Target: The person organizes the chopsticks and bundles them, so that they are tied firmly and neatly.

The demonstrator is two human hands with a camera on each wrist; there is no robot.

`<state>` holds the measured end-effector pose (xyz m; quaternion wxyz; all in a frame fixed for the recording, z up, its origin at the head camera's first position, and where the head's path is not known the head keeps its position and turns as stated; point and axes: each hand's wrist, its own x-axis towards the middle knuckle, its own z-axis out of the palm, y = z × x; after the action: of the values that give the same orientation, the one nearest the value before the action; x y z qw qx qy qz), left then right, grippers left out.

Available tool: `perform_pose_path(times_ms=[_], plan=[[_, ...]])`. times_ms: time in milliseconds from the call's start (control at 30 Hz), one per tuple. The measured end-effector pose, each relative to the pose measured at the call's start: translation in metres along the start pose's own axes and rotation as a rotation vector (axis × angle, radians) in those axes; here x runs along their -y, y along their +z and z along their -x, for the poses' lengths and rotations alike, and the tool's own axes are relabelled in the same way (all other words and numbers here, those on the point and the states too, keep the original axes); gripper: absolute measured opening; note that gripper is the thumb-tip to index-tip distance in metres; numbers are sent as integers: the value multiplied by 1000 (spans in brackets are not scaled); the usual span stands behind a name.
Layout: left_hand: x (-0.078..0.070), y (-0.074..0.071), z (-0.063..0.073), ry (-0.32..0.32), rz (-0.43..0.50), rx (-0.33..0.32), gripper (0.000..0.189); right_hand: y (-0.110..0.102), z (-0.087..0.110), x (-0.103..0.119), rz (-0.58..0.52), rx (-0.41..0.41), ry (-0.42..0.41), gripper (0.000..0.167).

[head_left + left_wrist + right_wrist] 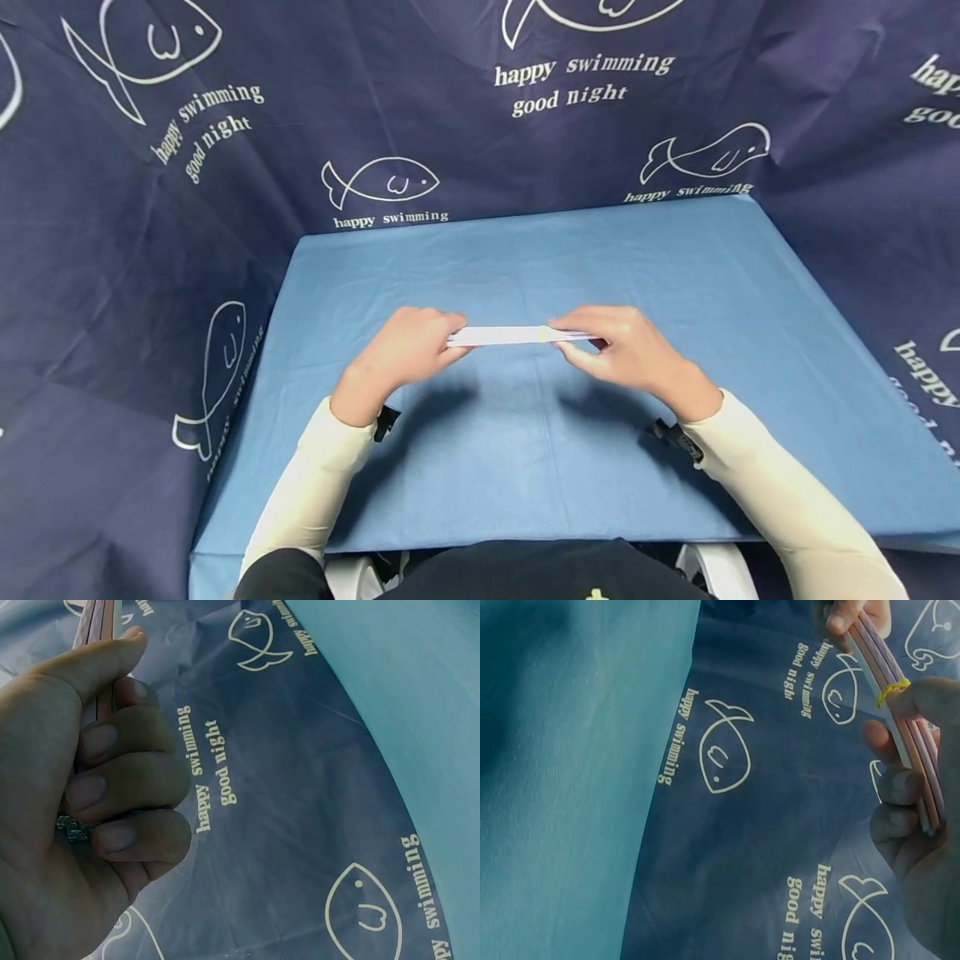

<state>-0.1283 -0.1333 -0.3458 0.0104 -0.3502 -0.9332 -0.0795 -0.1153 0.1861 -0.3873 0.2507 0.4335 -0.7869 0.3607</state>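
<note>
A slim bundle of long, flat, pale strips [498,335] is held level above the table between both hands. A thin yellow band [890,691] wraps round it close to the right fingertips. My left hand [408,346] grips one end, its fingers curled round the strips in the left wrist view. Something glittery [75,826] shows under those fingers, mostly hidden. At the other end my right hand [626,346] pinches the bundle between thumb and fingers. Layered pinkish and white edges show in the right wrist view, slightly bowed. The strips' exact kind cannot be made out.
Beneath the hands lies a table with a blue cloth [517,467]. Dark blue fabric [465,108] printed with white fish and lettering hangs behind it and at both sides. White chair armrests [722,573] show at the table's near edge.
</note>
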Motion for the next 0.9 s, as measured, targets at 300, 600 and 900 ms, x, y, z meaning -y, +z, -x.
perform_pose_path(times_ms=[300, 600, 900], plan=[[-3, 2, -2, 21, -6, -58, 36, 0, -8, -1, 140, -37, -163, 25], [-13, 3, -13, 6, -53, 1, 38, 4, -14, 0, 378, 86, -190, 46], [-18, 11, -14, 47, -67, -1, 35, 14, -11, 4, 461, 185, -173, 59]])
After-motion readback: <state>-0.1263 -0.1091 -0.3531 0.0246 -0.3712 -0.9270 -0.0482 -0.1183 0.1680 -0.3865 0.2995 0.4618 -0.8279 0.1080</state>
